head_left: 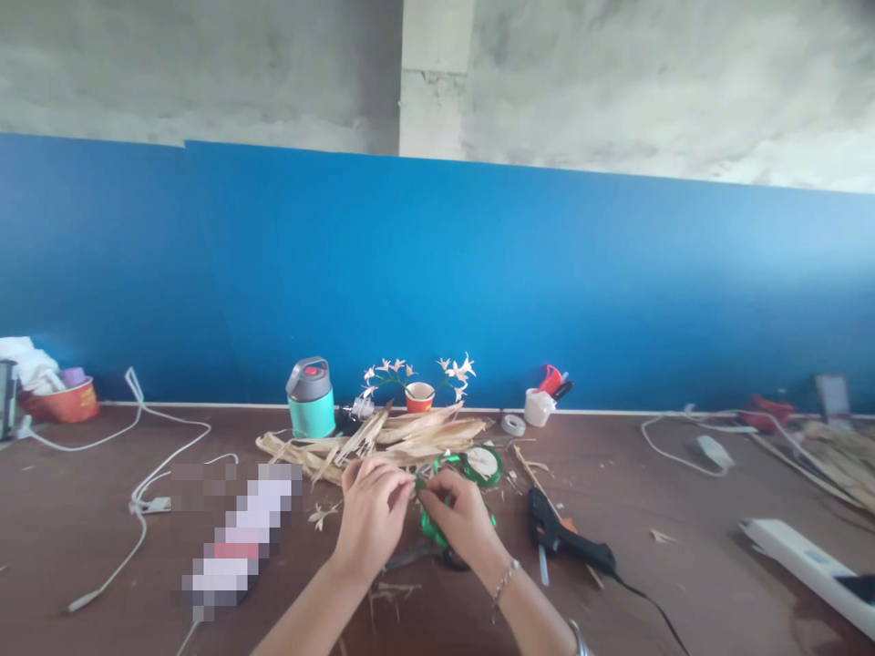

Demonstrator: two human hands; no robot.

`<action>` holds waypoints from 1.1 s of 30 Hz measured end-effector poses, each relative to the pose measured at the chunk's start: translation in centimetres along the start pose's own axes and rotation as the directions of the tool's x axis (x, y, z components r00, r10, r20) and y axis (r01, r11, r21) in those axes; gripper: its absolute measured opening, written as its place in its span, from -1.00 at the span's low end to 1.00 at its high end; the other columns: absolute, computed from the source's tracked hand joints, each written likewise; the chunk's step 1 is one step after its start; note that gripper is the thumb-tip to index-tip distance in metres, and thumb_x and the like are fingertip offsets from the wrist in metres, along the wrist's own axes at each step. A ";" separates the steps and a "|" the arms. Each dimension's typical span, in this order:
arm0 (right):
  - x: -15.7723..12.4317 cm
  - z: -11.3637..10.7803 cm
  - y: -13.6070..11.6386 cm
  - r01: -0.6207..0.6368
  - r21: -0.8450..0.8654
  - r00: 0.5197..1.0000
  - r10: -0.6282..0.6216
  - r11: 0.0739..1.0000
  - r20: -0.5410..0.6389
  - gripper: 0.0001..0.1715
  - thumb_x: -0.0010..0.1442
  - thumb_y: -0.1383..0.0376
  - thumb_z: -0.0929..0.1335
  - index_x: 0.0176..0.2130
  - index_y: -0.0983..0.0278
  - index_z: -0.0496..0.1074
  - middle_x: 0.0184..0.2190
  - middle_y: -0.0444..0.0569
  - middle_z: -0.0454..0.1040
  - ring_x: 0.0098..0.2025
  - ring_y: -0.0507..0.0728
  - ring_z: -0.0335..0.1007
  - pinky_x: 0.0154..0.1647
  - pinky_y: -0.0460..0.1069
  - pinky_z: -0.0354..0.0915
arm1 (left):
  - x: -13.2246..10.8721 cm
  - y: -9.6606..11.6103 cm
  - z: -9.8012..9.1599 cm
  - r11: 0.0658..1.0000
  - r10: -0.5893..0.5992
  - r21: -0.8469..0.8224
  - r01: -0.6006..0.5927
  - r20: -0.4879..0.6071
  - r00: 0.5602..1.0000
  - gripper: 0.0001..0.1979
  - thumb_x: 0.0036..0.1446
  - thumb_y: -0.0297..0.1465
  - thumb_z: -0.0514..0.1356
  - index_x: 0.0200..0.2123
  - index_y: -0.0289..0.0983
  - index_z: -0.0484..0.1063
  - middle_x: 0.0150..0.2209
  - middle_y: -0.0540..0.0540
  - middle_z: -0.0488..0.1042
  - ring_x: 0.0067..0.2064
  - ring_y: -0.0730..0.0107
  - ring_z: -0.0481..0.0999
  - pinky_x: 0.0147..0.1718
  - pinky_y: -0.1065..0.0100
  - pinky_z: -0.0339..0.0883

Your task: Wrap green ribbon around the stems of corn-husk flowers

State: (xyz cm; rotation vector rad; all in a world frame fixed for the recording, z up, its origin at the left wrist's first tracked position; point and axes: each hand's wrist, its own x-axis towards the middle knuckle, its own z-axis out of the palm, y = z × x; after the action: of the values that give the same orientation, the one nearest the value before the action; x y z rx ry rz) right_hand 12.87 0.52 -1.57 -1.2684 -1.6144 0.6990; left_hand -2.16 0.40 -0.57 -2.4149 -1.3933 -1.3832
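Note:
My left hand [371, 516] and my right hand [466, 517] meet above the table, fingertips pinched close together. Between them is a small piece of green tape [419, 485]; its full shape is hidden by the fingers. Just behind my right hand lies a roll of green tape [493, 466] with a white core. Shiny green ribbon [430, 528] shows beneath the hands. Dark-handled scissors [414, 554] lie under my right wrist, partly covered. Dried corn husks [416, 434] are heaped beyond the fingers. A pale husk flower [320, 517] rests left of my left hand.
A red paper cup [419, 397] holds stems with pale flowers. A teal flask [312, 410], white tape roll [512, 425] and white cup of tools [540, 408] stand near the blue partition [519, 282]. A black glue gun [571, 539] lies right; a power strip [813, 560] is farther right.

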 end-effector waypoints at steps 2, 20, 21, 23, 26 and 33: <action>0.0 0.0 -0.2 0.009 -0.009 1.000 -0.009 1.000 -0.003 -0.82 -0.03 0.32 0.32 -0.62 0.27 0.31 -0.63 -0.15 0.26 -0.53 0.03 0.14 -0.46 -0.08 0.10 | -0.2 0.0 0.3 0.998 -0.064 -0.006 0.064 -0.005 0.998 -0.86 0.09 -0.44 0.10 -0.41 -0.21 0.46 -0.39 -0.05 0.53 -0.22 0.22 0.42 -0.09 0.13 0.06; -0.1 0.1 -0.1 0.020 -0.022 1.000 -0.020 1.000 0.008 -0.87 0.00 0.31 0.32 -0.54 0.28 0.41 -0.56 -0.09 0.38 -0.46 0.08 0.27 -0.41 -0.06 0.17 | -0.7 -0.2 1.0 0.997 -0.072 0.019 0.073 -0.050 0.996 -0.82 0.12 -0.44 0.05 -0.44 -0.22 0.43 -0.43 -0.07 0.52 -0.25 0.22 0.41 -0.10 0.11 0.04; 0.0 0.2 0.0 0.010 -0.005 1.000 -0.010 1.000 -0.015 -0.89 0.01 0.29 0.33 -0.46 0.28 0.44 -0.51 -0.07 0.42 -0.43 0.09 0.29 -0.38 -0.05 0.19 | -0.7 -0.2 1.0 0.997 -0.078 0.017 0.079 -0.038 0.996 -0.83 0.12 -0.45 0.05 -0.43 -0.23 0.43 -0.42 -0.07 0.52 -0.24 0.21 0.41 -0.10 0.11 0.05; 0.0 0.2 0.1 0.019 0.038 0.999 -0.017 0.999 -0.052 -0.81 0.01 0.27 0.34 -0.31 0.28 0.46 -0.41 -0.03 0.46 -0.38 0.11 0.32 -0.34 -0.05 0.22 | -0.6 -0.2 1.1 0.996 -0.092 0.007 0.092 -0.015 0.996 -0.84 0.10 -0.45 0.07 -0.43 -0.23 0.43 -0.42 -0.08 0.52 -0.24 0.21 0.41 -0.12 0.11 0.08; 0.1 0.2 0.2 0.012 0.081 0.998 -0.007 0.997 -0.060 -0.81 0.00 0.26 0.35 -0.34 0.29 0.47 -0.39 -0.02 0.47 -0.39 0.10 0.33 -0.37 -0.06 0.22 | -0.7 0.0 1.2 0.995 -0.100 -0.021 0.100 0.012 0.995 -0.85 0.09 -0.45 0.08 -0.44 -0.23 0.44 -0.42 -0.07 0.51 -0.25 0.22 0.42 -0.13 0.12 0.10; 0.2 0.0 0.0 -0.077 0.065 0.997 0.079 0.995 -0.017 -0.80 0.02 0.23 0.32 -0.50 0.32 0.43 -0.60 -0.11 0.39 -0.59 0.03 0.23 -0.56 -0.10 0.14 | -0.7 0.6 1.3 0.983 -0.166 -0.069 0.171 0.082 0.983 -0.87 0.06 -0.43 0.10 -0.45 -0.23 0.45 -0.40 -0.08 0.51 -0.24 0.21 0.43 -0.12 0.11 0.13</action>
State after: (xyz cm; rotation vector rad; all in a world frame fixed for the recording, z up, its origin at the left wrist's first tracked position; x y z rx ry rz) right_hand 12.87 0.70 -1.55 -1.2932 -1.5218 0.7788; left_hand -0.99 0.14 -1.58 -2.4709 -1.6269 -1.4178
